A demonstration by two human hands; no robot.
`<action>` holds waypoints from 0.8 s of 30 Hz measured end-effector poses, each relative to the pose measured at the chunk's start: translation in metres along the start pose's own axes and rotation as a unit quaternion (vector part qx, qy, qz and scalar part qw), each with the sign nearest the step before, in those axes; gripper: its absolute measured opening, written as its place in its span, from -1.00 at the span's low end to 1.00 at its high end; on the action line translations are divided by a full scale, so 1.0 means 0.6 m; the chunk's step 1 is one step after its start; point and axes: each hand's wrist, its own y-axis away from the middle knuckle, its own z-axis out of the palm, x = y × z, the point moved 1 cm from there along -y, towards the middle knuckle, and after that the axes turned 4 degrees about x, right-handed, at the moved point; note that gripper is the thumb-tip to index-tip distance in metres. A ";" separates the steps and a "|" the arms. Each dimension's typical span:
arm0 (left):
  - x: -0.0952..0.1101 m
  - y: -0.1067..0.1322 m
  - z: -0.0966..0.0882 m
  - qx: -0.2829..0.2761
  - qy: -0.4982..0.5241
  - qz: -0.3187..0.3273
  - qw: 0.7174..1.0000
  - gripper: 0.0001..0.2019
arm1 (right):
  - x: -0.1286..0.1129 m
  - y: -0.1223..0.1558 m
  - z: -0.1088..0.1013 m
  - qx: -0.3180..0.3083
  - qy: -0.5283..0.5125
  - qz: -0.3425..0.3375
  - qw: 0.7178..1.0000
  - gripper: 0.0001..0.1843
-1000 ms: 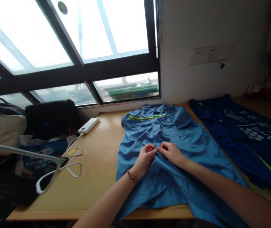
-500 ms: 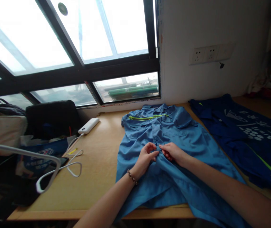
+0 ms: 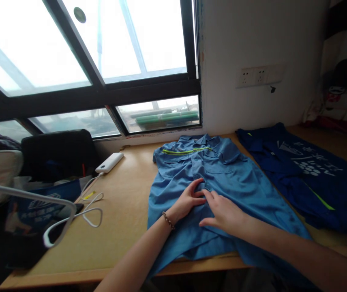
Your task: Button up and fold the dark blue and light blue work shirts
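A light blue button-up work shirt (image 3: 173,184) with a yellow-green stripe across the chest lies front up on the table, collar toward the window. My left hand (image 3: 188,199), with a beaded bracelet at the wrist, rests at the middle of its button front with thumb and fingers apart. Just right of it, my right hand (image 3: 225,213) lies over the shirt, fingers stretched out and thumb spread. The fingertips of both hands nearly meet at the button strip. Buttons under the hands are hidden.
A dark blue garment (image 3: 283,162) with white print lies on the table (image 3: 121,219) at the right. To the left are a white power bank (image 3: 109,162), its white cable (image 3: 96,223), a black chair back (image 3: 59,156) and bags. A window stands behind.
Both hands have let go of the pinched shirt front. My right hand has opened and spread over the cloth; my left fingers have parted. The lower right shirt front now lies flatter.
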 end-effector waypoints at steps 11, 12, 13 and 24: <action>0.002 0.002 0.006 0.016 -0.173 0.114 0.978 -0.82 | 0.033 0.042 0.045 0.087 -0.099 -0.031 0.991 -0.64; 0.003 0.003 0.005 0.035 -0.185 0.131 0.973 -0.82 | 0.039 0.036 0.040 0.098 -0.133 -0.021 0.986 -0.70; 0.005 0.005 0.004 0.053 -0.202 0.152 0.966 -0.83 | 0.047 0.031 0.035 0.107 -0.173 -0.003 0.979 -0.76; 0.005 0.047 0.052 -0.141 -0.487 0.225 0.832 -0.82 | 0.134 -0.004 0.032 0.131 -0.658 0.347 0.655 -0.86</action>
